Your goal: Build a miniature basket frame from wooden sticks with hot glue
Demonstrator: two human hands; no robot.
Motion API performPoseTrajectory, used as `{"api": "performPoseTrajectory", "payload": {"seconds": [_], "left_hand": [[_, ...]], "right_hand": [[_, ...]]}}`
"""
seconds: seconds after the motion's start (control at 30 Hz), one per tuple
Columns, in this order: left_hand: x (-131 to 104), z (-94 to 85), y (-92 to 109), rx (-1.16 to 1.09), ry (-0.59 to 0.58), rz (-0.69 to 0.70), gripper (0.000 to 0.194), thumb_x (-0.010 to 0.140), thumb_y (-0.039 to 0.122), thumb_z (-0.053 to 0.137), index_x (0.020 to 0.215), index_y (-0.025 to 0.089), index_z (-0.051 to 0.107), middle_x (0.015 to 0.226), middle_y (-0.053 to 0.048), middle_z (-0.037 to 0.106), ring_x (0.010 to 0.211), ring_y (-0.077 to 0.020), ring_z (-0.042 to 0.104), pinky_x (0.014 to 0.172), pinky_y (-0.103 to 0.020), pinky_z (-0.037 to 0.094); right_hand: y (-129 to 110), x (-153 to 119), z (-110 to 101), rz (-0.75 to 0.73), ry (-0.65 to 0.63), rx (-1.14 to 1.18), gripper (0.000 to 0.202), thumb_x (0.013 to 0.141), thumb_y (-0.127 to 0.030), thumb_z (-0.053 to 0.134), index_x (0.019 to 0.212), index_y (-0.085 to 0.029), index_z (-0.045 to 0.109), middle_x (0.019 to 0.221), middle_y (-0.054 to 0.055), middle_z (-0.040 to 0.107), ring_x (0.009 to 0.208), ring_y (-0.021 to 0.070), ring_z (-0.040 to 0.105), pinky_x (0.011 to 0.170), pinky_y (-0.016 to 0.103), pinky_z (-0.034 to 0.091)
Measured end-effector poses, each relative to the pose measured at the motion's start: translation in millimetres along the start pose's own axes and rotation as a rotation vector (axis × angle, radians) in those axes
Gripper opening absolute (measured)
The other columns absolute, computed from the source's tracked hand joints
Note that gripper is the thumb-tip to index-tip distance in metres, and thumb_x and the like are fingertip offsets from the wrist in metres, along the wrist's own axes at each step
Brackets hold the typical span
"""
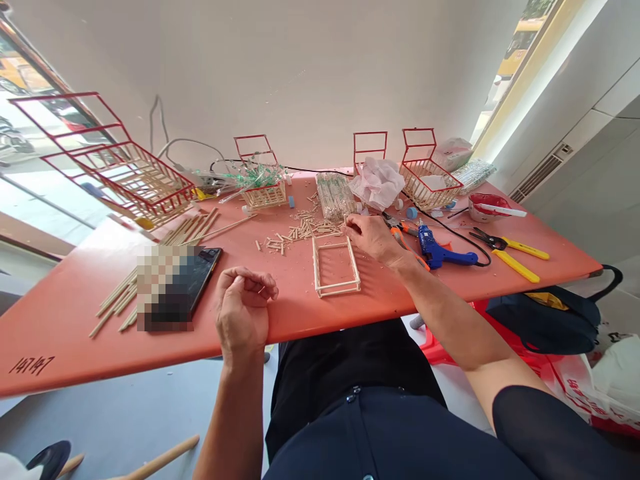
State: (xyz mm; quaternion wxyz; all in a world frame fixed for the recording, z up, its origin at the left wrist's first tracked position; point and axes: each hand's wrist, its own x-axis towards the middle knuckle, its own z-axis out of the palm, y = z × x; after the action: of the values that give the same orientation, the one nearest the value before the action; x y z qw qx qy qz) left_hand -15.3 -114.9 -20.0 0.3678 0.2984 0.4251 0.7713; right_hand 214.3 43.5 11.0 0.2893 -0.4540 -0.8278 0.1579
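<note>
A small rectangular frame of pale wooden sticks (317,273) stands on the table in front of me. At its far right corner, my right hand (373,239) has thumb and fingers pinched on a short wooden stick, partly hidden by the fingertips. Left of the frame, near the table's front edge, is my left hand (244,310). Its fingers are curled in towards the thumb, and whatever may be inside is hidden. Just beyond the frame lie many short cut stick pieces (300,230) in a loose pile.
Long sticks (117,293) and a phone (207,267) lie left. Right are a blue glue gun (443,255), yellow-handled pliers (520,257) and a red-stained bowl (493,205). Small stick carts with red rims, like this large one (135,177), line the back, beside crumpled tissue (377,181).
</note>
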Motion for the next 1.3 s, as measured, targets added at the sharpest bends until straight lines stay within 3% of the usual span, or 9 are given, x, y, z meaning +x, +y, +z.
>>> {"api": "performPoseTrajectory", "payload": {"seconds": [0.17,0.43,0.63,0.83,1.03,1.23,1.3], "left_hand": [[1.2,0.2,-1.8,0.043,-0.002,0.005,0.031,0.079,0.042,0.086,0.086,0.022,0.063,0.069,0.000,0.067,0.064,-0.0153,0.064,0.057,-0.026,0.050],[-4.5,3.0,-6.1,0.204,0.110,0.219,0.028,0.083,0.039,0.087,0.088,0.017,0.070,0.077,-0.002,0.074,0.064,-0.0107,0.061,0.067,-0.026,0.050],[-4.8,3.9,-5.2,0.192,0.100,0.182,0.032,0.074,0.035,0.093,0.077,0.018,0.066,0.069,0.000,0.073,0.061,-0.0110,0.062,0.064,-0.025,0.049],[-4.7,4.1,-4.0,0.193,0.082,0.156,0.045,0.073,0.056,0.095,0.073,0.017,0.072,0.065,-0.002,0.071,0.058,-0.0117,0.061,0.059,-0.024,0.047],[-6.3,4.3,-3.9,0.223,0.057,0.235,0.060,0.087,0.068,0.079,0.059,0.019,0.060,0.052,0.001,0.054,0.050,-0.0099,0.049,0.053,-0.026,0.040],[-8.1,2.9,-6.3,0.480,0.009,0.289,0.017,0.092,0.034,0.077,0.100,0.020,0.077,0.081,-0.001,0.070,0.066,-0.0116,0.061,0.067,-0.027,0.050],[-7.8,1.5,-7.7,0.527,-0.001,0.331,0.005,0.089,0.024,0.073,0.087,0.020,0.075,0.085,-0.002,0.070,0.075,-0.0139,0.065,0.071,-0.028,0.052]], "right_hand": [[-0.8,0.4,-0.6,0.006,-0.006,-0.016,0.013,0.101,-0.022,0.067,0.095,-0.017,0.077,0.084,0.006,0.076,0.074,0.0169,0.060,0.075,0.029,0.038],[-1.8,1.6,-3.6,0.000,-0.022,-0.006,0.015,0.102,-0.025,0.068,0.091,-0.017,0.076,0.081,0.004,0.073,0.072,0.0160,0.056,0.075,0.028,0.037],[-5.0,0.2,-3.5,0.013,-0.025,-0.003,0.016,0.103,-0.026,0.066,0.092,-0.017,0.075,0.080,0.003,0.071,0.070,0.0154,0.053,0.074,0.028,0.036],[-7.0,-0.9,-4.8,0.028,-0.036,-0.002,0.014,0.102,-0.023,0.067,0.092,-0.016,0.074,0.082,0.003,0.072,0.072,0.0155,0.054,0.075,0.027,0.036],[-9.8,-1.4,-5.4,0.043,-0.037,-0.022,0.013,0.102,-0.023,0.067,0.095,-0.017,0.075,0.083,0.003,0.073,0.072,0.0163,0.055,0.074,0.028,0.036],[-11.1,-2.1,-4.7,0.060,-0.027,-0.067,0.013,0.103,-0.023,0.066,0.096,-0.018,0.076,0.083,0.004,0.074,0.072,0.0173,0.056,0.073,0.029,0.034],[-10.0,-1.6,-3.9,0.050,-0.028,-0.077,0.014,0.103,-0.024,0.065,0.096,-0.018,0.076,0.083,0.005,0.075,0.072,0.0177,0.057,0.073,0.029,0.035]]}}
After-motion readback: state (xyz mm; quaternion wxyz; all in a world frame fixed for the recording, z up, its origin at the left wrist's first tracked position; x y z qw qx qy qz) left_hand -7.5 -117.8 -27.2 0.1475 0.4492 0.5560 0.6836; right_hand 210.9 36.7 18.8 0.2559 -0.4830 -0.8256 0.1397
